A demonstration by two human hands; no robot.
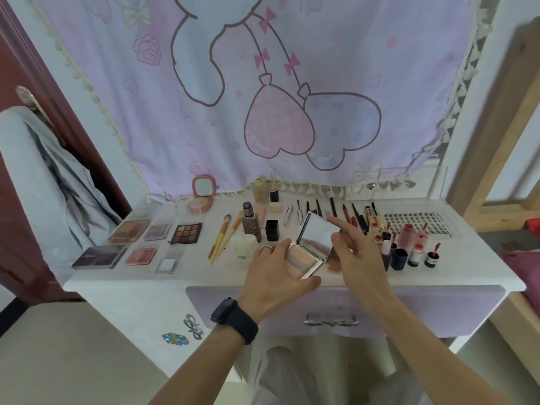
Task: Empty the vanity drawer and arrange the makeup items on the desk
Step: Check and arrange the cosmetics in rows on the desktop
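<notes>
The left hand [274, 267] cups an open compact [309, 249] over the worktop's [146, 276] front edge, while the right hand [355, 252] pinches its mirrored lid. I'd set it gently in the gap between the cream bottle [245, 246] and lip tints [409, 247], lid steadied. The drawer [438, 311] below looks shut.

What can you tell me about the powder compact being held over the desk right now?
The powder compact is a square, silver-edged case, hinged open. Its base holds a pale peach pressed powder; the raised lid carries a mirror tilted up and away. The left hand cradles the base from beneath, while the right hand grips the lid's edge, index finger extended. It hangs above the front of the white desk, over the closed lilac drawer.
</notes>
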